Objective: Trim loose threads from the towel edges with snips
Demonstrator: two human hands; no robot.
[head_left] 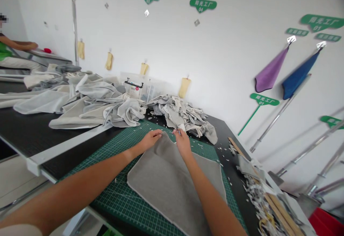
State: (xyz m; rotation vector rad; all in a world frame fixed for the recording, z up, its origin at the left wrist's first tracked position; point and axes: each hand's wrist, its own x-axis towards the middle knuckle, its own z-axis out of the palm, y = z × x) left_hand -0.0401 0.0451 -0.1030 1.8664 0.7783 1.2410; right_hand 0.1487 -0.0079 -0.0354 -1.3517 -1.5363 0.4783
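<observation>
Where left grip (160, 133) pinches, grey cloth (172, 171) peaks | right grip (182, 140) beside, holding small tool (177, 130)

Bright diffuse light, wide-angle tilt, soft blur

The left hand (152, 139) grips the far corner of a gray cloth (174, 182). The right hand (183, 141) holds a small metal tool (177, 130) beside that corner. The cloth lies on a green mat (118, 193); the mat rests on a black surface (219, 130). Cloth piles (99, 99) lie beyond.
</observation>
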